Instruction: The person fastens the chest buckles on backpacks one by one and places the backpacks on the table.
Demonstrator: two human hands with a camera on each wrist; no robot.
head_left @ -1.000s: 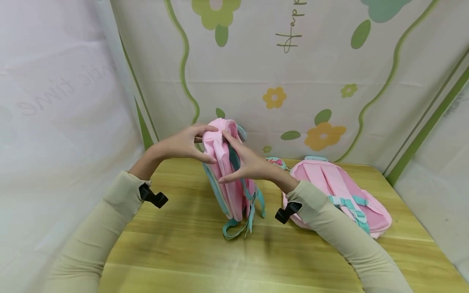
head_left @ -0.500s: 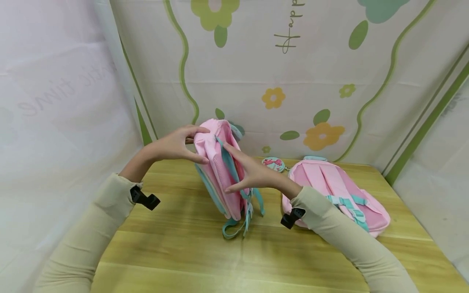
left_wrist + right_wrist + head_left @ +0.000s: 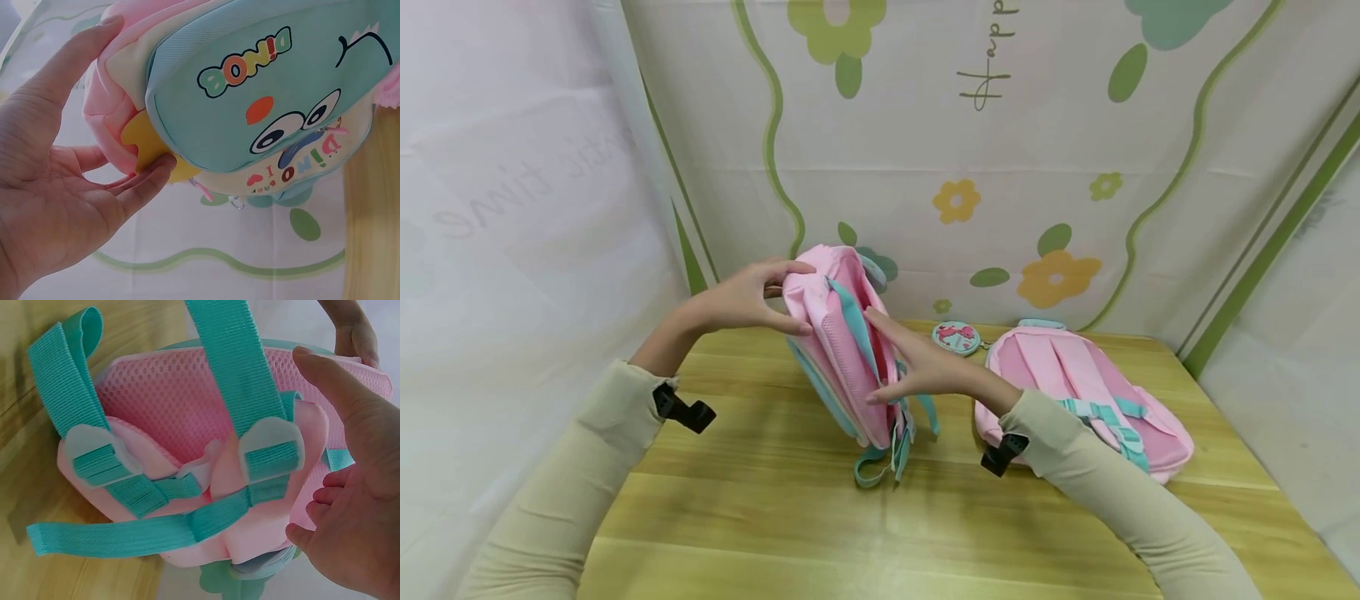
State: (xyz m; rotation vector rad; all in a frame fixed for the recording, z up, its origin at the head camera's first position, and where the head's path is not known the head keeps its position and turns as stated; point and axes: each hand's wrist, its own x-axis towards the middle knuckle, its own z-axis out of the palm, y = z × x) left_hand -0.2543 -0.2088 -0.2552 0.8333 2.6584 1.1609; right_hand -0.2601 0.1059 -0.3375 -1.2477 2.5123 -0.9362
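A pink backpack (image 3: 842,358) leans to the left, its lower end at the wooden table. In the left wrist view its turquoise front pocket (image 3: 212,119) bears a cartoon face and letters. My left hand (image 3: 741,296) grips its top left end, thumb on the pink side and fingertips at a yellow flap (image 3: 150,147). My right hand (image 3: 925,358) is spread at the strap side, fingers loosely bent and thumb apart, with nothing enclosed between them. In the right wrist view, turquoise webbing straps (image 3: 240,362) and pink padded shoulder straps cross the mesh back panel (image 3: 169,394).
A second pink backpack (image 3: 1090,392) lies strap side up at the right of the table (image 3: 865,542). A round turquoise charm (image 3: 956,337) hangs off its chain near the back edge. Printed cloth (image 3: 880,158) forms the walls behind and at both sides.
The upright backpack has tipped and turned to the left, showing more of its strap side. My left hand moved left with it; my right hand shifted slightly lower and away from its top.
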